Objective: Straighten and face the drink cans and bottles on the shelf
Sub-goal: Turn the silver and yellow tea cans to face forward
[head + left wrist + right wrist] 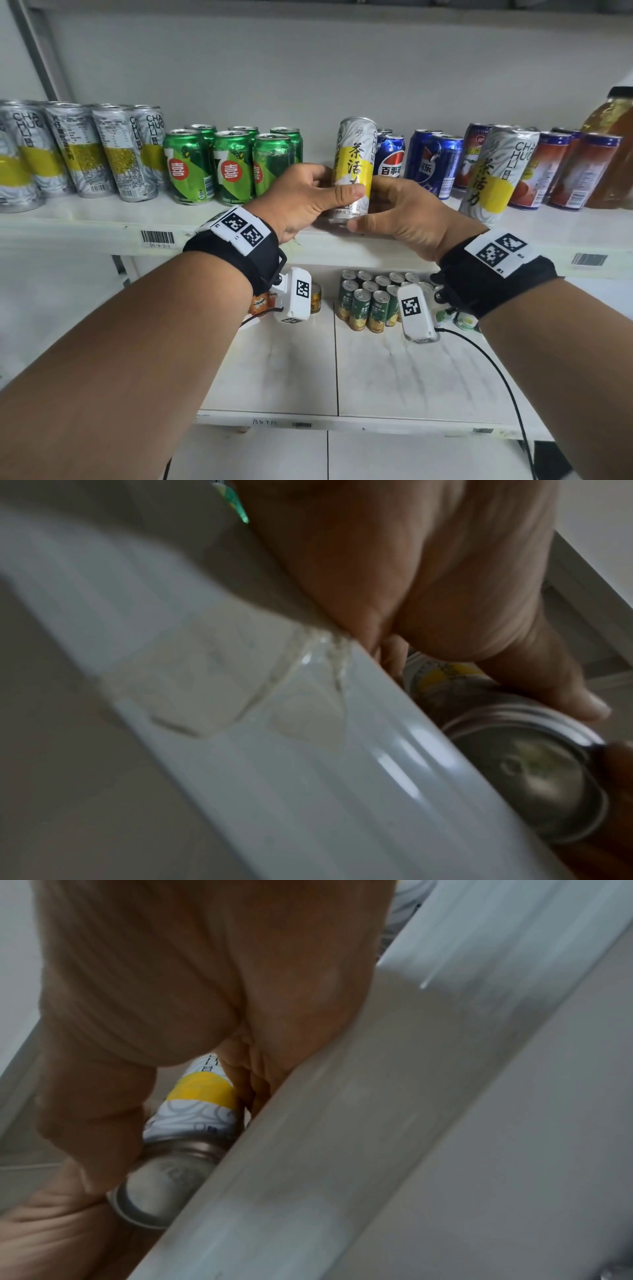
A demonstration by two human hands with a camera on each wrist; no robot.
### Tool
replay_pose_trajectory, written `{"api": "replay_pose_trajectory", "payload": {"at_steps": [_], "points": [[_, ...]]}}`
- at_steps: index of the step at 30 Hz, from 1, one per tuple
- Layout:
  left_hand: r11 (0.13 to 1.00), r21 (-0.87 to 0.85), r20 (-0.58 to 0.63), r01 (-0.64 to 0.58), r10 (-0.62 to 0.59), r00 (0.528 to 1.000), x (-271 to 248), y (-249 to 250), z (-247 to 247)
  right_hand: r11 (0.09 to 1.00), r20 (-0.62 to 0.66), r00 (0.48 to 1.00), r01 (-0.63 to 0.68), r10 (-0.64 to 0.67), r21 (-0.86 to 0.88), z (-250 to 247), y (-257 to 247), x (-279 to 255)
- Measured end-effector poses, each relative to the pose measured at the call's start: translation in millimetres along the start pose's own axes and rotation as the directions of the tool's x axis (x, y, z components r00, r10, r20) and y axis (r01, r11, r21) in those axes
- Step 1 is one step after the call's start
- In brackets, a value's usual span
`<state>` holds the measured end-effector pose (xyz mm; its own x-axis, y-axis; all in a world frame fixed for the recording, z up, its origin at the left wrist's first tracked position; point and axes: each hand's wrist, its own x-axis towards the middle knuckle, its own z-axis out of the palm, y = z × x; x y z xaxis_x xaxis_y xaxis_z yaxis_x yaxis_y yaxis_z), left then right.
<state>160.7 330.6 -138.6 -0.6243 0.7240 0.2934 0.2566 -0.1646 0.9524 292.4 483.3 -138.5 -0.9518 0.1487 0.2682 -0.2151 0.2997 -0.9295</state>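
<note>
— Right, so what's in the grip of those two hands?

— A tall silver-and-yellow tea can point(352, 171). The left hand point(301, 198) curls round its left side, thumb across the front of the label. The right hand point(407, 216) pinches it low down from the right, thumb near the base.

— Is it standing on the shelf point(102, 219)?

— It's upright at the front edge, label facing out. The wrist views show its bare metal bottom point(534, 777) just past the shelf lip, so it looks lifted; I can't tell for sure.

— What's beside it?

— To its left a cluster of green cans point(233, 164), and further left a row of silver-and-yellow cans point(82, 150), several turned with the small print outward. Just behind it on the right, blue cola cans point(428, 161). Then another silver-and-yellow can point(493, 174), tilted, leaning left at the top, in front of red cans point(561, 171). An amber bottle point(616, 144) stands at the far right.

— And below?

— A lower shelf point(376, 370) with a block of small green cans point(370, 301).
</note>
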Motion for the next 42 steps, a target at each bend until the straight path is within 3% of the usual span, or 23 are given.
{"api": "replay_pose_trajectory", "payload": {"at_steps": [4, 10, 16, 21, 25, 31, 38, 42], "points": [[1.000, -0.005, -0.010, 0.021, -0.021, 1.000, 2.3, -1.2, 2.8, 1.000, -0.004, 1.000, 0.000, 0.001, 0.019, 0.0, -0.9, -1.0], [0.997, -0.061, -0.034, 0.052, -0.054, 0.998, 1.8, 1.3, 2.1, 0.984, -0.079, 0.996, -0.021, 0.036, 0.178, -1.2, -0.6, -1.9], [0.986, -0.155, -0.065, 0.054, -0.064, 0.996, 2.1, 2.7, 2.0, 0.988, -0.138, 0.990, -0.007, 0.028, 0.154, 3.0, -3.2, -2.7], [0.994, -0.057, -0.085, 0.089, -0.094, 0.992, 5.4, 2.5, 1.7, 0.988, -0.159, 0.987, -0.011, 0.036, 0.155, 4.4, -5.5, -1.6], [0.993, -0.086, -0.088, 0.085, -0.093, 0.992, 8.3, 0.4, 1.3, 0.990, -0.140, 0.990, -0.007, 0.027, 0.142, 5.0, -5.9, -1.9], [0.984, -0.175, -0.064, 0.036, -0.048, 0.997, 9.5, -4.4, 0.9, 0.993, -0.113, 0.993, -0.004, 0.017, 0.117, 3.5, -3.5, -2.1], [0.995, -0.079, 0.016, -0.055, 0.057, 0.998, -0.3, -4.4, -5.8, 0.982, -0.217, 0.976, 0.043, -0.002, 0.184, 1.6, 1.1, 2.1], [0.991, 0.041, -0.021, -0.128, 0.129, 0.991, -5.0, -3.8, -4.4, 0.992, -0.225, 0.973, 0.081, -0.057, 0.098, 3.3, 3.8, 3.1]]}}
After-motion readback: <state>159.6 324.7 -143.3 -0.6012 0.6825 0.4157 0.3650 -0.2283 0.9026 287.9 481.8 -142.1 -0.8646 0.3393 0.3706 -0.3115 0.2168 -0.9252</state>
